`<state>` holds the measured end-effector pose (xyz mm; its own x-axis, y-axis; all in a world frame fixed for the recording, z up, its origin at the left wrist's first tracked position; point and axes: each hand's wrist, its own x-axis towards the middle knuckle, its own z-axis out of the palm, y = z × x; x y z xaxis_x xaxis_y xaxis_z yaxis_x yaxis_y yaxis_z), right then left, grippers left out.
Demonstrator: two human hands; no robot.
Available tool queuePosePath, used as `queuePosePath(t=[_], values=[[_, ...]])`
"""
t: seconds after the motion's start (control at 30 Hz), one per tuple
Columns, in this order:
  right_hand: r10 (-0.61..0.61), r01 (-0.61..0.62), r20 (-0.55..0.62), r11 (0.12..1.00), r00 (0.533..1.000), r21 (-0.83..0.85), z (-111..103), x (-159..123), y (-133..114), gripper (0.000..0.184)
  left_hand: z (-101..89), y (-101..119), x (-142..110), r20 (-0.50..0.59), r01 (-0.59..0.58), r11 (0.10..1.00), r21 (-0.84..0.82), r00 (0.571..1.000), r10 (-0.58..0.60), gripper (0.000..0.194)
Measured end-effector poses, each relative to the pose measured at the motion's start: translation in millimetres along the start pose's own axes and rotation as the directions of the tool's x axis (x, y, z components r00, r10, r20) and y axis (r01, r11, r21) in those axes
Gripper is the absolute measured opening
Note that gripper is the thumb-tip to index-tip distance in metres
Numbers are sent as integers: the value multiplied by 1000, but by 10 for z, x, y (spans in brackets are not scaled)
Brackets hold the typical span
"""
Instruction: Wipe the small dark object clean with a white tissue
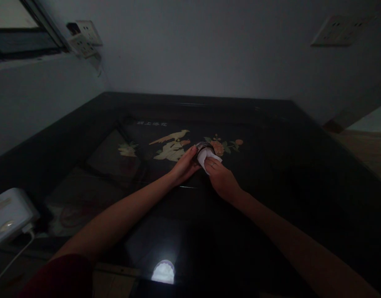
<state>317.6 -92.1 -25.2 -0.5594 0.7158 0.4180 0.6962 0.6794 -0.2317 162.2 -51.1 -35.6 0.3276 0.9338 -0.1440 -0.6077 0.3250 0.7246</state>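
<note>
Above the middle of a glossy black table, my left hand grips the left side of a small dark, rounded object with a shiny rim. Its exact kind is hard to make out in the dim light. My right hand, with a ring on one finger, presses a white tissue against or into the near side of that object. Both hands are closed and close together. Behind them the table top bears a bird-and-flower picture, partly covered by the hands.
The black table meets a pale wall at the back. A white box-like device with a cable lies at the left edge. Wall sockets are at upper left, more sockets at upper right. A lamp reflection shines near the front.
</note>
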Motion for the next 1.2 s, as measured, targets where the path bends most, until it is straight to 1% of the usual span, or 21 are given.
queuePosePath(t=[0.07,0.1,0.17,0.23,0.27,0.33,0.4,0.5,0.57,0.63,0.7,0.77,0.83,0.93,1.0,1.1,1.17,1.2], values=[[55,-46,-35,974,998,224,43,1,-40,36,4,3,-5,15,-10,1000,17,1000,10,32],[92,-74,-34,937,995,341,53,5,-60,33,8,5,-10,24,-15,999,30,1000,14,32],[171,-148,7,828,985,541,52,12,-95,30,22,10,-24,38,-29,998,56,999,26,33],[230,-213,58,735,971,643,36,15,-118,29,37,13,-36,47,-42,997,72,998,38,34],[243,-229,70,719,967,657,27,15,-125,29,42,14,-40,51,-48,996,75,998,44,35],[237,-223,62,745,969,628,13,13,-128,26,47,13,-41,54,-54,996,74,997,50,37],[197,-177,23,817,980,549,5,13,-115,25,43,12,-37,48,-52,996,76,998,48,36],[90,-76,-25,937,996,340,-6,18,-71,25,24,9,-24,35,-40,998,55,999,38,33],[11,-8,-20,988,1000,152,-26,21,-31,27,7,3,-14,25,-27,999,26,999,26,32],[-55,55,15,998,998,-42,-61,24,10,30,-9,-7,-3,21,-16,1000,0,1000,16,31],[-101,110,51,974,994,-197,-106,26,46,32,-20,-20,6,30,-11,1000,-22,999,12,31],[-127,141,64,946,990,-292,-149,29,72,33,-22,-28,10,44,-9,999,-43,999,11,32],[-136,150,65,930,989,-335,-174,28,85,34,-16,-29,9,44,-8,998,-58,999,10,31],[-112,129,72,937,991,-325,-154,19,82,35,2,-17,0,29,-7,998,-59,1000,9,29],[-78,94,71,961,994,-258,-108,11,68,37,14,-6,-6,13,-10,999,-42,1000,10,29],[-25,26,32,999,999,-42,-36,11,35,39,26,9,-15,-2,-13,1000,-2,1000,13,29],[1,-1,-1,987,1000,159,-15,23,12,35,33,17,-24,11,-15,1000,21,1000,15,31],[19,-16,-9,965,1000,263,-15,31,0,32,37,20,-32,24,-18,999,35,1000,17,32]])
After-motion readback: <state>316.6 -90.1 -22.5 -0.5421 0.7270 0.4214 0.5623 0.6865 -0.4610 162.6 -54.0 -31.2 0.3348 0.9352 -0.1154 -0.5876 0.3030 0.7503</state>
